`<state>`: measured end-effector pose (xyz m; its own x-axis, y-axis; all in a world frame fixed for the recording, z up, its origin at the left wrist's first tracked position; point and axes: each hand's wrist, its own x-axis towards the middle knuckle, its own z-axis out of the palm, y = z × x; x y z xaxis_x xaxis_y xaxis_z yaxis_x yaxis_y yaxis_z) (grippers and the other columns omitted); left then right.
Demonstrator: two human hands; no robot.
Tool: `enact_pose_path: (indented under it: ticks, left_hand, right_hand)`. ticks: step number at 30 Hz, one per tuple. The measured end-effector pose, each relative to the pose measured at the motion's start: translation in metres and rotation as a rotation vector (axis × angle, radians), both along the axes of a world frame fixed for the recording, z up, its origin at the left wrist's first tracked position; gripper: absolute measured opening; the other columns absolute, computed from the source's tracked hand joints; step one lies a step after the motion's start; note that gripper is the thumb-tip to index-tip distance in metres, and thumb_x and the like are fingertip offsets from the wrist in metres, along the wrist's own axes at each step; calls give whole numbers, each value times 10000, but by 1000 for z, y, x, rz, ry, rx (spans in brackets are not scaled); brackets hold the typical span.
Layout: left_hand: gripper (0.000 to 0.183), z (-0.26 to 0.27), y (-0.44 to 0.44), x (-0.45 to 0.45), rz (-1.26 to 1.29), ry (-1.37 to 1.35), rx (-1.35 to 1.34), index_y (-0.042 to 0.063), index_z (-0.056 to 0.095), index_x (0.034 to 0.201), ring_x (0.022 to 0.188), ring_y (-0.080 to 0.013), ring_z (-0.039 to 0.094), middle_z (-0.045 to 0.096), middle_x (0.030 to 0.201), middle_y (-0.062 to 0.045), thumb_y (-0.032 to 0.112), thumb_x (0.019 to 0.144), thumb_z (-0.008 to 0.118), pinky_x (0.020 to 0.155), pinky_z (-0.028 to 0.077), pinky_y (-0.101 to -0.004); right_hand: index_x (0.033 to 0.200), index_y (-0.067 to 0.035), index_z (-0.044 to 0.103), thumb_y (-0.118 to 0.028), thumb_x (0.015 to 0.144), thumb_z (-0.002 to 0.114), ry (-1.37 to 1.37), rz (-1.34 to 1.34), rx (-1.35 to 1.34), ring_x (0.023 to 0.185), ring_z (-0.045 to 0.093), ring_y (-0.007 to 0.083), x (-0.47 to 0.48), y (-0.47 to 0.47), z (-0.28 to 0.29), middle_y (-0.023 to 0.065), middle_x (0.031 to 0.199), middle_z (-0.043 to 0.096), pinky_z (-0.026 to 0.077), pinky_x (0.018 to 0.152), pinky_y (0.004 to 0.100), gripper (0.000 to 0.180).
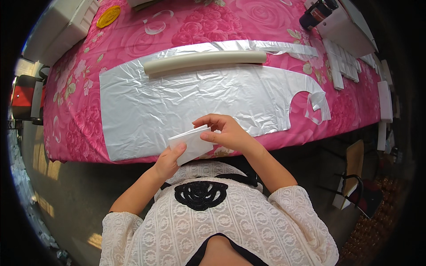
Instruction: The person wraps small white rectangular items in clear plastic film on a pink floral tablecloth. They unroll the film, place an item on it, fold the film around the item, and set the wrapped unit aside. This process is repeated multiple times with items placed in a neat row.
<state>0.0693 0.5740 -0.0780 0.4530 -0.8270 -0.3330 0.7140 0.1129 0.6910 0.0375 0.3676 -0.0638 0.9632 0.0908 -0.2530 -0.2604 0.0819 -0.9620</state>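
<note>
A small flat packet of folded white sheet (193, 146) is between my hands, above the table's near edge. My left hand (170, 159) grips its lower left side, thumb on top. At its upper right corner, my right hand (224, 131) has the thumb on the packet and the fingers curled behind. Layers show along the packet's far edge. Beyond my hands a crinkled white plastic apron (193, 96) lies spread out, its cut-out neck or arm curve and strap (316, 106) to the right. A pale cylindrical roller or tube (206, 61) rests across the apron's far part.
A pink rose-print tablecloth (133, 43) covers the table. White boxes (60, 30) stand at the far left, with a yellow coil (108, 16) nearby. At the right are folded white packets (339, 63), a dark travel mug (318, 14) and a chair (353, 166).
</note>
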Motion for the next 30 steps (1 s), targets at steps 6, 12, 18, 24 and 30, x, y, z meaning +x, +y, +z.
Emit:
enact_pose_path:
  ticks: [6, 12, 18, 24, 30]
  left_hand:
    - [518, 4, -5, 10, -3, 169, 39, -26, 388, 1245, 1120, -234, 476, 482, 1199, -158, 360, 904, 435, 950, 382, -348]
    - [393, -3, -5, 18, 121, -269, 251, -5, 412, 1245, 1103, -210, 493, 501, 1209, -132, 135, 883, 476, 911, 404, -339]
    - [365, 21, -2, 31, 89, -315, 191, 19, 486, 1193, 1063, -177, 500, 511, 1204, -95, 32, 828, 491, 923, 390, -319]
    - [273, 150, -51, 57, -309, -431, -804, -49, 573, 1041, 1020, -303, 527, 540, 1072, -205, 146, 855, 533, 849, 431, -386]
    - [266, 178, -64, 37, -270, -109, -1078, -32, 575, 956, 834, -230, 546, 553, 934, -133, 216, 873, 525, 711, 437, -302]
  right_hand:
    - [841, -35, 663, -186, 751, 696, -39, 5, -81, 589, 440, 40, 8, -5, -9, -10, 696, 565, 369, 523, 197, 179]
    - [804, -25, 652, -141, 749, 698, -221, -242, -335, 576, 431, 44, 52, -37, 1, -17, 679, 539, 355, 510, 204, 137]
    - [716, -111, 622, -126, 666, 692, -969, -664, -1218, 645, 560, 211, 197, -95, 17, 25, 692, 563, 452, 553, 323, 87]
    - [742, -107, 639, -263, 642, 706, -806, -296, -1479, 738, 558, 236, 259, -73, -31, 62, 740, 573, 456, 652, 355, 198]
    - [913, -56, 646, -362, 690, 702, -606, -172, -1140, 872, 551, 259, 202, -53, -8, 96, 885, 605, 452, 765, 349, 383]
